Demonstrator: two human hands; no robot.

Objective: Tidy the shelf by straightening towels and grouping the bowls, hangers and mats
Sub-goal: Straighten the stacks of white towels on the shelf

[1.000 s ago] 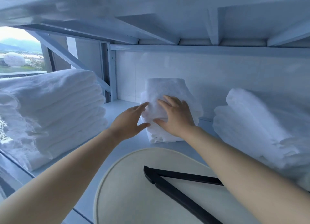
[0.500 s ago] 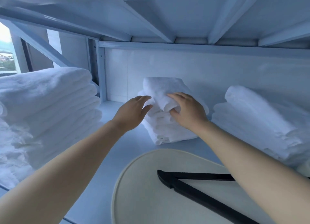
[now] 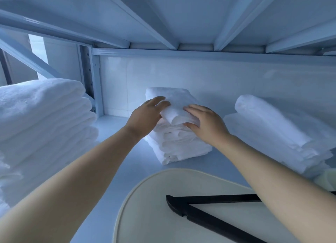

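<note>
A small stack of folded white towels (image 3: pixel 181 148) stands at the back middle of the shelf (image 3: pixel 120 151). My left hand (image 3: pixel 145 117) rests against the left side of the stack's top towel (image 3: pixel 174 113), its fingers fairly straight over the towel's edge. On the right side of that same towel my right hand (image 3: pixel 205 122) pinches the folded front end, fingers on top and thumb underneath. A cream oval mat (image 3: pixel 154 210) lies near the front, and a black hanger (image 3: pixel 201 217) lies on it, partly under my right forearm.
A tall pile of thick white towels (image 3: pixel 45 126) fills the left side. Another white towel pile (image 3: pixel 272 137) sits at the right. The upper shelf with its metal beams (image 3: pixel 181 48) hangs low overhead. A steel upright (image 3: pixel 94 82) stands at the back left.
My left hand has moved right onto the top towel of the small stack. My right hand has shifted along the towel's front end. The view has come closer.
</note>
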